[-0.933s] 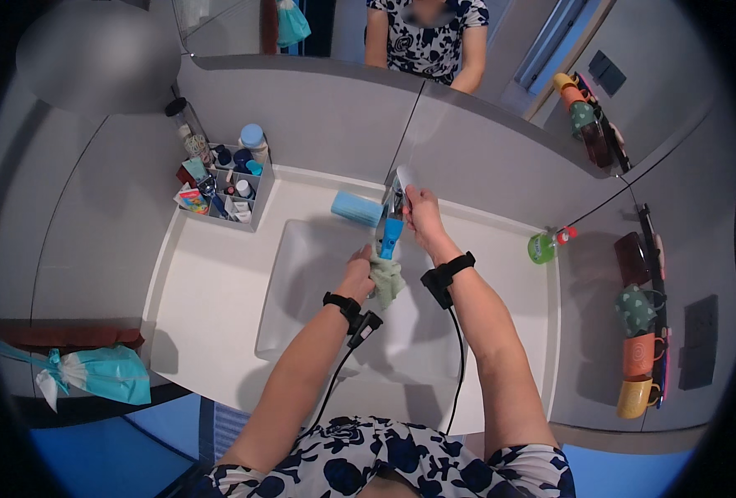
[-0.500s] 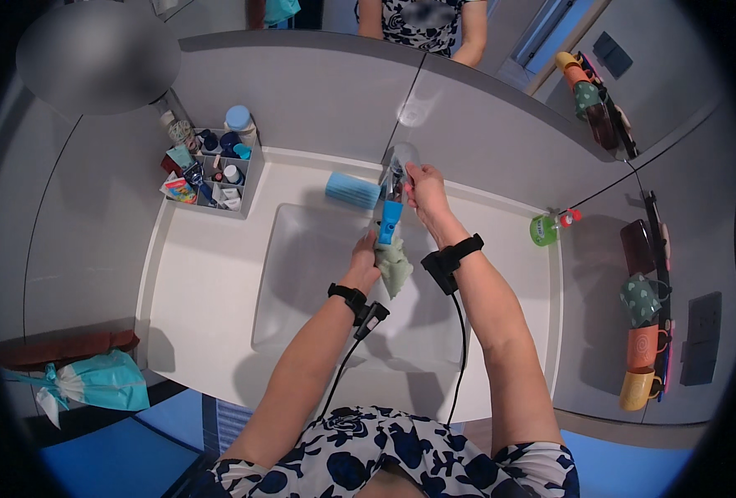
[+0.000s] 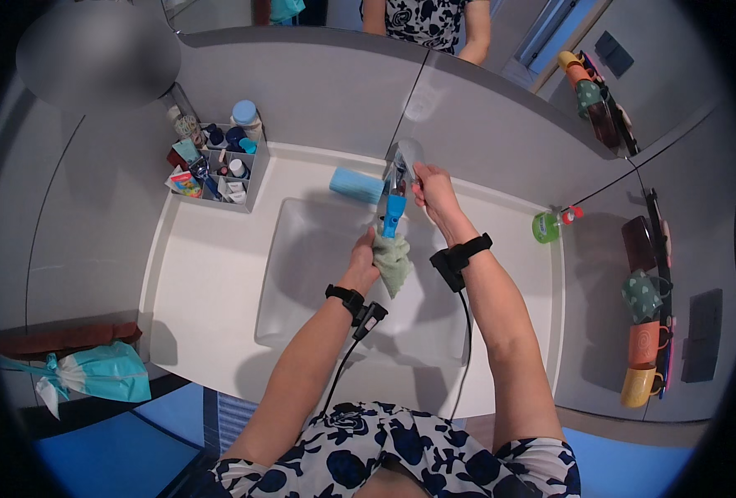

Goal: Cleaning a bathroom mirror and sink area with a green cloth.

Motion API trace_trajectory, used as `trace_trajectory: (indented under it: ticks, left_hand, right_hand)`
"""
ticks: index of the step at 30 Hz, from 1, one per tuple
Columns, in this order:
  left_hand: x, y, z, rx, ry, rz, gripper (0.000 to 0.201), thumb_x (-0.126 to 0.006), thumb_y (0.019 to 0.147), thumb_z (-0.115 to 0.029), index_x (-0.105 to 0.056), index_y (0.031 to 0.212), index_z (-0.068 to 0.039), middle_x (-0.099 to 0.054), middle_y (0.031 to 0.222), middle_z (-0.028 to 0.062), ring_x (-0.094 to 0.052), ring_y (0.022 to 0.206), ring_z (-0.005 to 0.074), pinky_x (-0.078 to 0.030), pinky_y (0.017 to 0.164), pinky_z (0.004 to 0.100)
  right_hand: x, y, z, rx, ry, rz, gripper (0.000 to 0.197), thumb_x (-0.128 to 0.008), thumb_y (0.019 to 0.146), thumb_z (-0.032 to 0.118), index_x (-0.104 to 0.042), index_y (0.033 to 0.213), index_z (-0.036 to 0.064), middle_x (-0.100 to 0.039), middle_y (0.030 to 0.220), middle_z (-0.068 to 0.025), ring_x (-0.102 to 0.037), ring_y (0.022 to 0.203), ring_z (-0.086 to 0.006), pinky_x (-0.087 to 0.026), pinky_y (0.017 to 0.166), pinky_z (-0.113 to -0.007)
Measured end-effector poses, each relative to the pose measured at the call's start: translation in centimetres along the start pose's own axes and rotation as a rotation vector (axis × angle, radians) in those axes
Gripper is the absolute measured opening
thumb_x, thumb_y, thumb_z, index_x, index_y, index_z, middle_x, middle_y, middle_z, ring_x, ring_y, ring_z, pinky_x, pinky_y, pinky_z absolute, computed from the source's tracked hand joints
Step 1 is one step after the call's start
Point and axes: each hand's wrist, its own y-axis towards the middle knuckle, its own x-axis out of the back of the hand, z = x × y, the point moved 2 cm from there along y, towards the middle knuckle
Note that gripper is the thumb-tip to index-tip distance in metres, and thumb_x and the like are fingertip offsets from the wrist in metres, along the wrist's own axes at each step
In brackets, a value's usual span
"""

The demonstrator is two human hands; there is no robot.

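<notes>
A pale green cloth [image 3: 394, 266] hangs bunched over the sink basin [image 3: 289, 307]. My left hand [image 3: 363, 260] is closed around its upper part, just below the blue spout extender [image 3: 394, 214]. That extender sits on the end of a chrome faucet [image 3: 397, 178]. At the faucet handle [image 3: 409, 152], my right hand [image 3: 436, 196] has its fingers curled in against the side; the exact contact is partly hidden. Whether water is running cannot be made out.
A ribbed blue cylinder [image 3: 357, 185] lies left of the faucet. A grey organizer [image 3: 254, 178] with toiletries stands at the back left, a green bottle [image 3: 545, 227] at the right. Several cups hang on the right wall, including a yellow mug [image 3: 638, 388]. A turquoise bag [image 3: 111, 373] is at left.
The right hand has shifted slightly back from the faucet handle. The cloth hangs a little fuller below the left hand. The whole view has moved slightly.
</notes>
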Motion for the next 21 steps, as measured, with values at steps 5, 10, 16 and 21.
trace_trajectory:
  ticks: [5, 10, 16, 21]
  left_hand:
    - [0.9, 1.2, 0.3, -0.022, 0.035, 0.032, 0.039, -0.047, 0.096, -0.034, -0.047, 0.111, 0.002, -0.058, 0.104, 0.021, -0.061, 0.089, 0.0374, -0.052, 0.076, 0.0522]
    - [2.3, 1.2, -0.9, -0.064, 0.029, -0.037, 0.035, -0.046, 0.096, -0.032, -0.048, 0.109, 0.001, -0.058, 0.103, 0.0182, -0.06, 0.09, 0.0337, -0.051, 0.078, 0.0503]
    - [1.5, -0.6, -1.8, -0.246, 0.122, -0.166, 0.032, -0.045, 0.097, -0.028, -0.049, 0.112, -0.001, -0.057, 0.103, 0.0141, -0.059, 0.09, 0.0279, -0.051, 0.08, 0.0436]
    - [2.7, -0.5, -0.4, -0.285, 0.737, -0.093, 0.031, -0.045, 0.097, -0.023, -0.048, 0.118, -0.001, -0.057, 0.107, 0.0113, -0.059, 0.096, 0.0237, -0.052, 0.082, 0.0395]
  right_hand:
    - [-0.1, 0.0, 0.2, -0.001, -0.093, -0.051, 0.025, -0.052, 0.093, 0.027, -0.05, 0.08, 0.0054, -0.045, 0.056, -0.0005, -0.037, 0.04, -0.0092, -0.031, 0.037, -0.024]
    - [2.9, -1.4, -3.0, -0.149, 0.034, -0.03, 0.04, -0.046, 0.093, 0.043, -0.054, 0.089, 0.0039, -0.054, 0.062, -0.0036, -0.048, 0.045, -0.0103, -0.041, 0.039, -0.026]
    - [1.2, -8.7, -13.9, -0.565, 0.11, 0.09, 0.038, -0.046, 0.094, 0.04, -0.053, 0.105, 0.004, -0.059, 0.085, -0.0082, -0.06, 0.071, -0.0183, -0.052, 0.063, -0.032]
    - [0.1, -5.7, -17.1, -0.268, 0.186, 0.032, 0.021, -0.042, 0.094, 0.011, -0.052, 0.108, 0.0008, -0.059, 0.098, -0.0085, -0.061, 0.083, -0.0203, -0.051, 0.074, -0.034]
